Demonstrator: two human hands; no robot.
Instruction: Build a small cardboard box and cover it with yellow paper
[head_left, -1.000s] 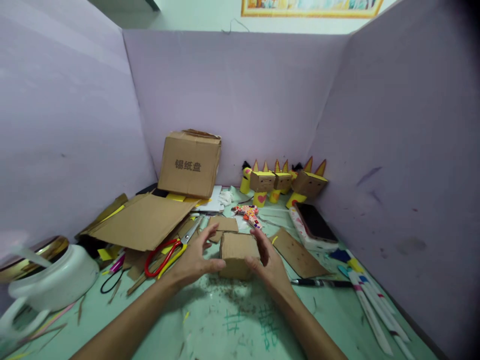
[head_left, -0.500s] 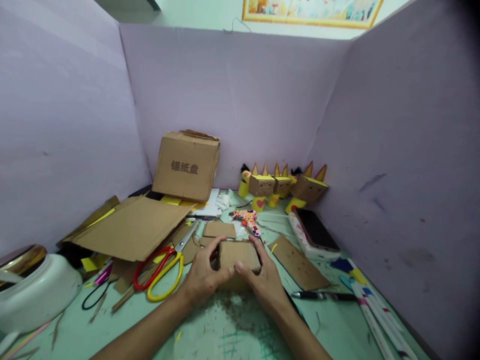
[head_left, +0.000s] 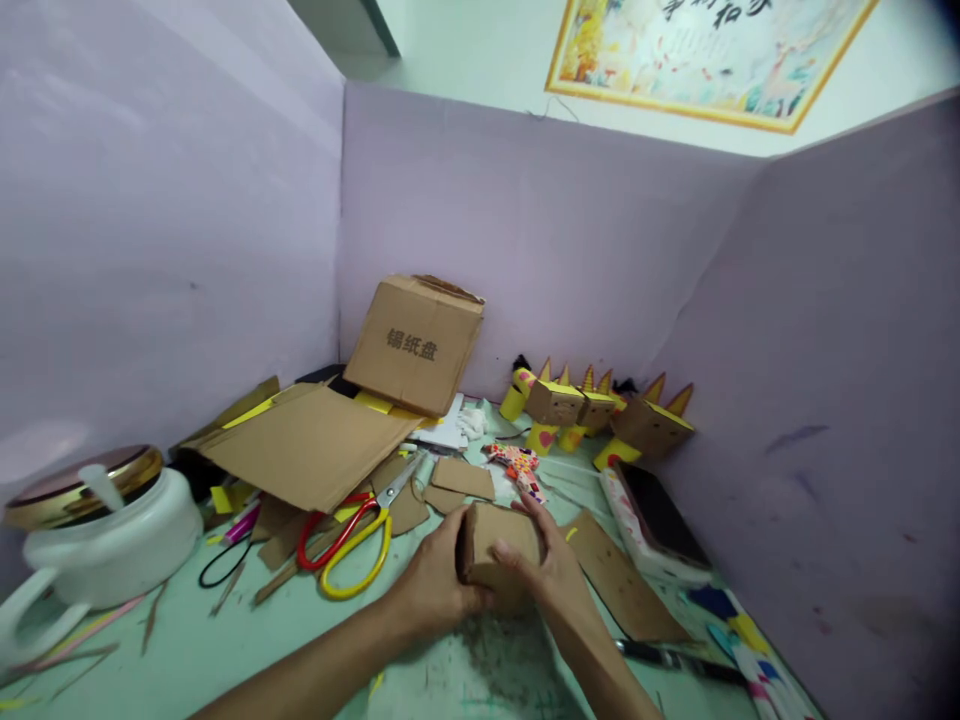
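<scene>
Both hands grip a small, brown, cube-like cardboard box (head_left: 504, 530) at the near middle of the pale green desk (head_left: 262, 660). Left hand (head_left: 439, 578): curled round the box's left side, thumb low on the near face. Right hand (head_left: 553, 562): clasping the right side, thumb across the top's near edge. Contact between box base and desk: cannot tell. Dark crumbs lie just below the box. Near left: white pot with a gold-rimmed lid (head_left: 112, 550). Near right: black pen (head_left: 679, 660), beside a long brown cardboard strip (head_left: 630, 582). Left of the hands, scissors with one red and one yellow handle (head_left: 385, 502) lie open, near a large flat cardboard sheet (head_left: 307, 445). Beyond the box: small flat cardboard piece (head_left: 465, 478), then floral-patterned glue gun (head_left: 517, 463). Black-screened phone (head_left: 664, 515) rests at right. Farther back: yellow-and-brown horned paper figures (head_left: 556, 404) in a row; printed brown carton (head_left: 416, 345), tilted, at left. Lilac panels (head_left: 525, 230) enclose the desk; yellow-framed picture (head_left: 705, 55) hangs beyond.
</scene>
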